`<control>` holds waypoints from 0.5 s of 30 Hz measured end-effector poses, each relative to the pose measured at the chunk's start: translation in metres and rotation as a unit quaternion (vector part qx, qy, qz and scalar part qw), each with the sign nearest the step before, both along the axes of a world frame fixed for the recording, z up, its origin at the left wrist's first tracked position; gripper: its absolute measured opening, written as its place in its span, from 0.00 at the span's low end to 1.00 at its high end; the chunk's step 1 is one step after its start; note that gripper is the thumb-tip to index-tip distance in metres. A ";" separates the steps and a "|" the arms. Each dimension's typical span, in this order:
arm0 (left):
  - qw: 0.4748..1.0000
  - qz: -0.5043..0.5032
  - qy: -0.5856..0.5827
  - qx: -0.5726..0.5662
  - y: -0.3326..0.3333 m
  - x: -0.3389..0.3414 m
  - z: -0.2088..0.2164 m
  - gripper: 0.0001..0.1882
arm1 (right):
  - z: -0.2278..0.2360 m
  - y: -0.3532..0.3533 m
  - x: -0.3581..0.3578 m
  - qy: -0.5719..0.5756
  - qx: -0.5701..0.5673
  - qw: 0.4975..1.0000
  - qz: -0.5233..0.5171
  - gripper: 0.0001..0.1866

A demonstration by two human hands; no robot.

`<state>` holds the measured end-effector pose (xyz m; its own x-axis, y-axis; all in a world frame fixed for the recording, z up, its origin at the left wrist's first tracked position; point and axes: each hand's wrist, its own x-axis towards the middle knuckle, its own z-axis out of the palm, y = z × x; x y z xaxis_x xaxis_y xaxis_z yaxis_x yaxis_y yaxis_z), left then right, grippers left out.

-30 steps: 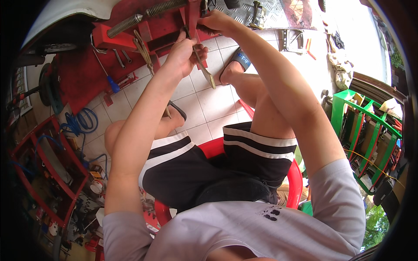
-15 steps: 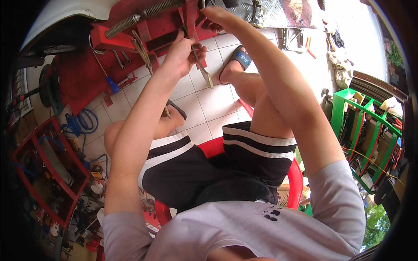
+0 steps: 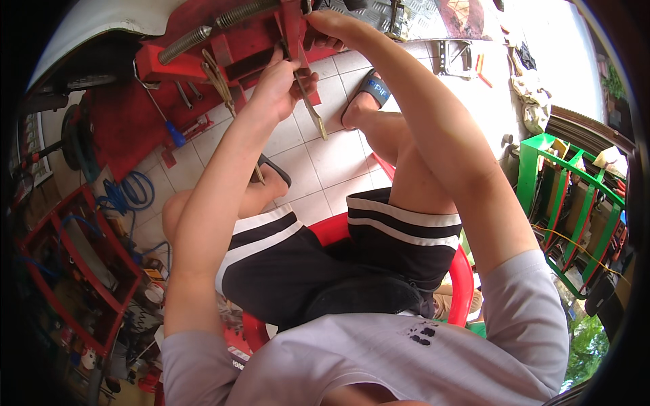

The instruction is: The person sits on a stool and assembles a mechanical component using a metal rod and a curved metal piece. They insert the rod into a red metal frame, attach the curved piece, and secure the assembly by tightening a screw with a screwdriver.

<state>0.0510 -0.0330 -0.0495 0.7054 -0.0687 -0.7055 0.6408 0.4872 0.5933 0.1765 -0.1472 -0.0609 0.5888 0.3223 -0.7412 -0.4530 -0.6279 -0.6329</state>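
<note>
My left hand (image 3: 281, 88) is closed round a flat metal bar (image 3: 310, 111). The bar's upper part lies against a red metal frame (image 3: 292, 40), and its brass-coloured end points down toward the floor. To the right of that frame my right hand (image 3: 328, 28) reaches in with bent fingers. The frame partly hides those fingers, so what they grip cannot be made out. A coil spring (image 3: 186, 44) stretches along the red frame left of my hands. Below the spring, a long brass-coloured tool with two arms (image 3: 220, 81) leans on the frame beside my left forearm.
A blue-handled screwdriver (image 3: 175, 133) and wrenches (image 3: 185, 95) lie at the left over a red surface. Blue hose (image 3: 128, 193) coils near a red rack (image 3: 84, 271). A green rack (image 3: 575, 210) stands right. My legs straddle the tiled floor (image 3: 318, 159); I sit on a red seat (image 3: 462, 284).
Both hands have shifted very slightly with the view. The metal bar's lower end sits a little farther left and lower. My left hand keeps its hold.
</note>
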 end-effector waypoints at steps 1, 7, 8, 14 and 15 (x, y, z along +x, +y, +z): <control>1.000 0.001 0.000 0.005 0.002 -0.001 0.001 0.19 | 0.006 0.002 -0.002 0.017 -0.005 1.000 0.002 0.30; 1.000 -0.003 0.007 0.003 -0.002 0.001 0.002 0.19 | -0.006 -0.005 0.013 0.058 -0.016 0.998 0.028 0.25; 1.000 -0.004 0.004 0.003 -0.001 0.000 0.003 0.18 | -0.007 -0.004 0.010 0.020 -0.014 0.999 0.034 0.24; 1.000 -0.001 0.007 -0.002 -0.004 0.001 0.002 0.17 | -0.031 -0.005 0.006 -0.114 -0.028 0.981 0.155 0.19; 1.000 0.004 0.007 -0.004 -0.002 0.001 0.000 0.17 | -0.030 -0.003 0.005 -0.133 -0.042 0.974 0.176 0.18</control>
